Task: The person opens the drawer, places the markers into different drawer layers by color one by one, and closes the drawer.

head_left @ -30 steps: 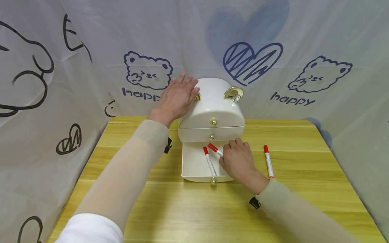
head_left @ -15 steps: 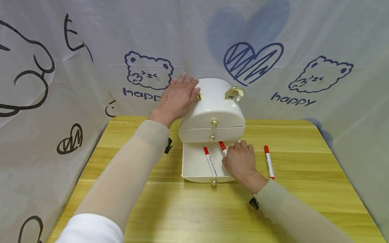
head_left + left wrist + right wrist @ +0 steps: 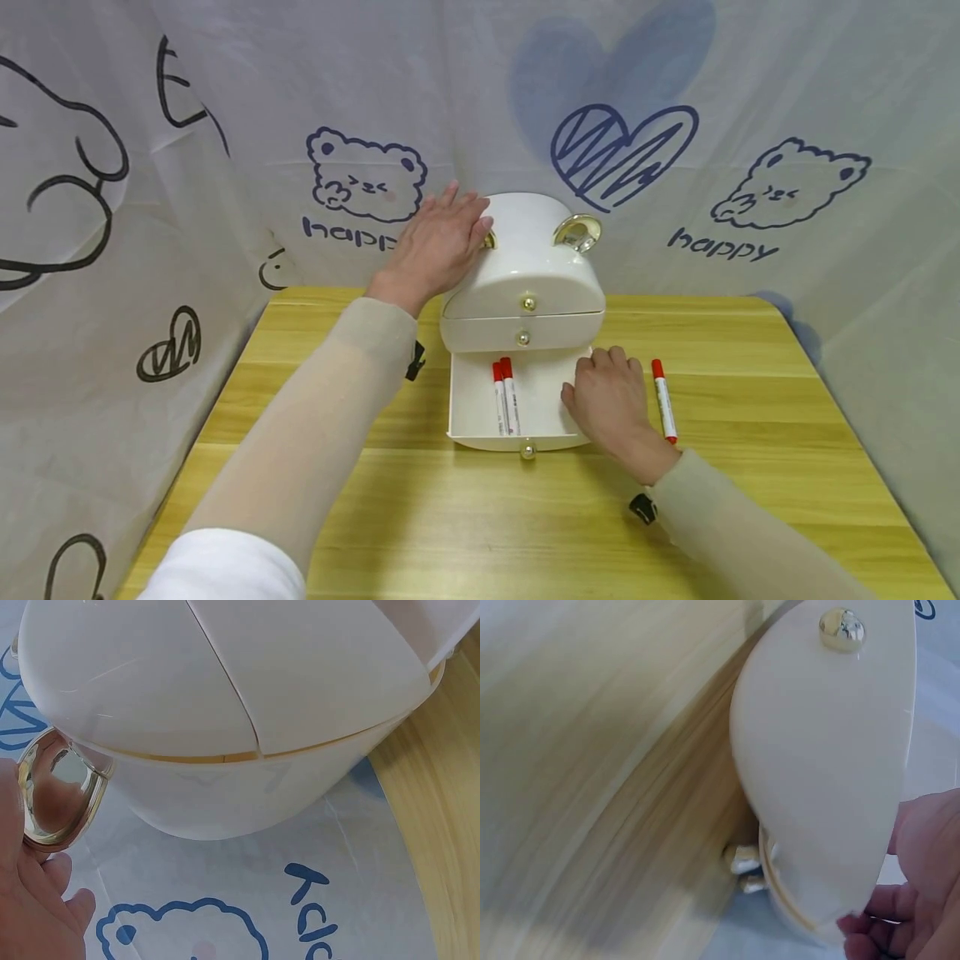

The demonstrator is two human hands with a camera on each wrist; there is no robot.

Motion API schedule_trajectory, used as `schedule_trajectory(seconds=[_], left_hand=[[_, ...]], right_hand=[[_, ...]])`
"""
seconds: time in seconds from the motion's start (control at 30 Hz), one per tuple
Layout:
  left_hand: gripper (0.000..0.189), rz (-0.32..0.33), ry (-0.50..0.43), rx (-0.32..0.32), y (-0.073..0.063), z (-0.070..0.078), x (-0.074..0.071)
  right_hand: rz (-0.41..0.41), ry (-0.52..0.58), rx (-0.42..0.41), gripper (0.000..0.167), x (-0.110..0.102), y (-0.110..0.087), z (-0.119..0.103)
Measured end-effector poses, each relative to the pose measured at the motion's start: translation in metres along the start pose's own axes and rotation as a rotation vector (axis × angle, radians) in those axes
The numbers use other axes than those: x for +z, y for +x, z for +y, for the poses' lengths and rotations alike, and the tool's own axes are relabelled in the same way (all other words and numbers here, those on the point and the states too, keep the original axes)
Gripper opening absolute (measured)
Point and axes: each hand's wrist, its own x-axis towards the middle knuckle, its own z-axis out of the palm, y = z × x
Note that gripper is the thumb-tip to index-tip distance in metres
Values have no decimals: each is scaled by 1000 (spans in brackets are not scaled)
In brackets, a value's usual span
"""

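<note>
A white rounded drawer box (image 3: 525,250) with gold ring-shaped ears stands on the table, its bottom drawer (image 3: 468,396) pulled out. Two red-capped markers (image 3: 506,400) lie side by side in that drawer. My left hand (image 3: 442,237) rests against the box's upper left side with straight fingers; in the left wrist view it touches the gold ear (image 3: 61,791). Over the drawer's right edge is my right hand (image 3: 611,400), fingers loosely bent. The right wrist view shows it beside the drawer front (image 3: 825,750), thumb apart from the fingers, nothing seen between them.
Another red-capped marker (image 3: 664,402) lies on the wooden table (image 3: 465,525), right of my right hand. Two upper drawers with gold knobs (image 3: 528,303) are closed. A pale curtain (image 3: 480,83) with drawings hangs close behind the box and along both sides.
My right hand has turned one marker, laid it beside the other in the drawer and let it go, then shifted right. Both markers now lie nearly parallel. The left hand has not moved.
</note>
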Motion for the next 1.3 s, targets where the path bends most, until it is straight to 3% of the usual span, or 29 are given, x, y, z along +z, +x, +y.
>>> schedule_trajectory(seconds=[0.27, 0.43, 0.63, 0.9, 1.3], left_hand=[[60, 2, -14, -3, 0, -1, 1], [59, 8, -12, -1, 0, -1, 1], [59, 11, -7, 3, 0, -2, 1], [59, 6, -15, 2, 0, -1, 1], [60, 10, -10, 0, 1, -1, 2]], right_hand=[[180, 46, 62, 40, 3, -11, 30], [221, 93, 79, 47, 5, -18, 49], [259, 98, 107, 41, 2, -27, 70], [206, 34, 130, 35, 6, -41, 96], [-55, -16, 160, 42, 19, -53, 118]])
